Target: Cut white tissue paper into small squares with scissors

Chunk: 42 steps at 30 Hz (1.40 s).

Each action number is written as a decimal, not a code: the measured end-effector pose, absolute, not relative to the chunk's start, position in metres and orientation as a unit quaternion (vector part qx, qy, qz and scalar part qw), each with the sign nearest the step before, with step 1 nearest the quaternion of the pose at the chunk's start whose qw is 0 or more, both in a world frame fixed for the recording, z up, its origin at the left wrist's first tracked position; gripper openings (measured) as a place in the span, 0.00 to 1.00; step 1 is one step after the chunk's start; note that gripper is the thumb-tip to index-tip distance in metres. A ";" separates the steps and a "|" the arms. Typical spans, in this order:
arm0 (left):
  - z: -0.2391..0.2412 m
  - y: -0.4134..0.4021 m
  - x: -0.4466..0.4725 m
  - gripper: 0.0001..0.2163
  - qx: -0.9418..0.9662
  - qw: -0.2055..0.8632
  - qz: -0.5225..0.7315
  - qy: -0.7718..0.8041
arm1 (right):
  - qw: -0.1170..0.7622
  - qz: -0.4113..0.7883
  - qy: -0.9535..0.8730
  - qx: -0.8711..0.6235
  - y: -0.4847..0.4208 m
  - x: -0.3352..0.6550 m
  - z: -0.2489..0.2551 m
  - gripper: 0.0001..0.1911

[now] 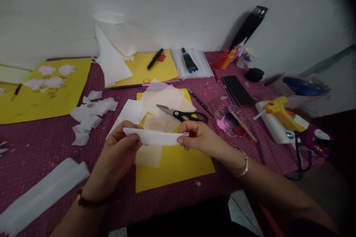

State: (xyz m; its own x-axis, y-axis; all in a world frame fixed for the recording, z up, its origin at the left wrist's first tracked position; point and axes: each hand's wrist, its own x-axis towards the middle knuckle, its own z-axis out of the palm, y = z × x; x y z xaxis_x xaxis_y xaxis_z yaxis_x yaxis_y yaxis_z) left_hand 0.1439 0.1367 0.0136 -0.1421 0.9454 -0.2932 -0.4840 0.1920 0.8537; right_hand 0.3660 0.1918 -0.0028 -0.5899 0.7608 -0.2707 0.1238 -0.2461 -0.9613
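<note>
A folded strip of white tissue paper (157, 137) is stretched level between my two hands. My left hand (124, 142) pinches its left end between thumb and fingers, and my right hand (197, 137) grips the right end. Below the strip lies a yellow sheet (178, 170) with thin pale paper pieces (151, 157) on it. Scissors (180, 114) with black handles rest partly spread on those pieces, just beyond my right hand. Another folded white paper (129, 113) lies behind my left hand.
Crumpled white paper pieces (93, 113) and a long folded paper (47, 192) lie at left. Paper flowers (55, 82) sit on a yellow sheet at far left. A phone (237, 90), a paint palette (229, 120) and a yellow glue gun (280, 113) occupy the right.
</note>
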 end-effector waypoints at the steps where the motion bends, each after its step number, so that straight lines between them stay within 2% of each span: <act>1: 0.013 0.137 0.146 0.08 0.214 0.621 0.598 0.460 | 0.234 0.709 -0.543 -0.383 0.190 0.363 -0.006 0.12; 5: 0.007 0.139 0.153 0.10 0.135 0.669 0.605 0.411 | 0.279 0.750 -0.467 -0.376 0.187 0.353 -0.011 0.15; 9: -0.003 0.137 0.160 0.13 0.203 0.683 0.572 0.408 | 0.285 0.750 -0.462 -0.378 0.187 0.351 -0.010 0.14; 14: -0.008 0.132 0.170 0.10 0.281 0.603 0.529 0.527 | 0.271 0.730 -0.498 -0.381 0.183 0.349 -0.010 0.13; 17: -0.006 0.130 0.173 0.09 0.290 0.549 0.551 0.558 | 0.252 0.700 -0.550 -0.379 0.182 0.350 -0.008 0.12; 19: -0.003 0.131 0.171 0.05 0.269 0.533 0.587 0.547 | 0.253 0.636 -0.626 -0.374 0.186 0.356 -0.002 0.09; 22: 0.004 0.135 0.159 0.06 0.220 0.539 0.636 0.507 | 0.252 0.427 -0.766 -0.408 0.200 0.374 0.008 0.07; 24: 0.007 0.140 0.147 0.07 0.192 0.535 0.669 0.479 | 0.218 0.284 -0.823 -0.442 0.210 0.388 0.012 0.10; 26: 0.008 0.145 0.135 0.08 0.162 0.527 0.695 0.461 | 0.174 0.201 -0.850 -0.454 0.218 0.399 0.012 0.14; 29: 0.005 0.151 0.124 0.09 0.124 0.530 0.705 0.455 | 0.116 0.142 -0.874 -0.449 0.219 0.406 0.005 0.18; 35: -0.001 0.150 0.127 0.07 0.124 0.553 0.686 0.456 | 0.047 0.073 -0.891 -0.445 0.212 0.400 -0.010 0.19; 42: 0.001 0.150 0.130 0.08 0.134 0.542 0.698 0.448 | 0.006 0.086 -0.896 -0.435 0.222 0.398 0.010 0.25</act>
